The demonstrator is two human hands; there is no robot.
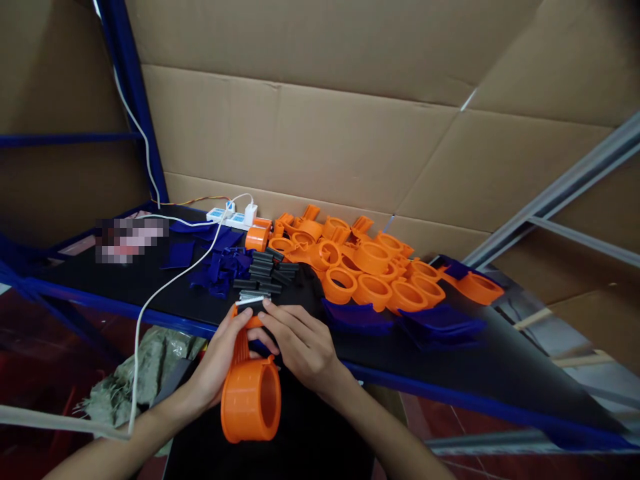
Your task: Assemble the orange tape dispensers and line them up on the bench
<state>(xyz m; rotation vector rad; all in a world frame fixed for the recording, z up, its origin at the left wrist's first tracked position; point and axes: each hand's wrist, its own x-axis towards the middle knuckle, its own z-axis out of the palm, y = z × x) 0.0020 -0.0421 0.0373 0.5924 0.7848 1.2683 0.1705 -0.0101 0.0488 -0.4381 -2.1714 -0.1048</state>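
My left hand (225, 350) is closed around the handle of an orange plastic tape dispenser (245, 407), whose round hub hangs down toward me. At the dispenser's upper end lies a toothed metal blade (249, 301) with a dark strip beneath it. My right hand (303, 340) pinches that end, its thumb and fingers at the blade and the orange edge. Just beyond my hands, on the table, sit several black strip-like pieces (263, 267) and a few silvery blades (250, 294). What my fingertips cover underneath is hidden.
Many orange dispensers (375, 257) are piled on the black table (310, 360), with blue sheets (440, 327) before them and crumpled blue scraps (215, 273) to the left. A white cable (170, 282) runs from the power strip (235, 217) across the left side. Cardboard walls (310, 140) stand behind.
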